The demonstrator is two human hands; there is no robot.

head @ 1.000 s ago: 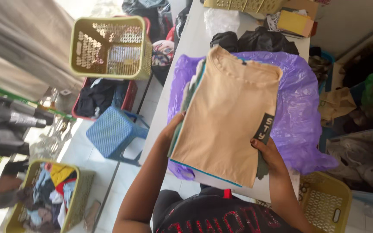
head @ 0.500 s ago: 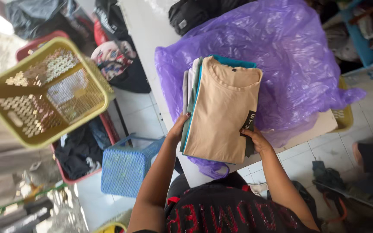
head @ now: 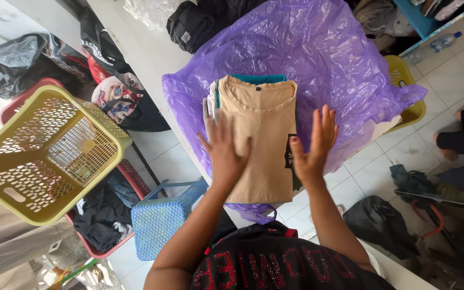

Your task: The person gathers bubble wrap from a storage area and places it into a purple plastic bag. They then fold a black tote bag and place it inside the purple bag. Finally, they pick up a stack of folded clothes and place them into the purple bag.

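A stack of folded shirts, topped by a tan one [head: 261,129] with teal and grey edges under it, lies on a purple plastic sheet [head: 318,59] spread over a white table [head: 135,48]. My left hand [head: 224,153] is spread flat over the left side of the tan shirt, fingers apart. My right hand [head: 312,145] is open with fingers spread at the stack's right edge, over a small dark label. Neither hand grips anything.
A yellow lattice basket [head: 44,156] stands at the left above a red basket of dark clothes [head: 103,209] and a blue plastic stool [head: 162,215]. Black garments [head: 194,21] lie on the far table. Another yellow basket [head: 409,91] is right, with a person's leg [head: 460,139] beyond.
Both hands held the stack by its lower edges; now they have let go and are spread open over it. The stack rests flat on the purple sheet. The view has swung.
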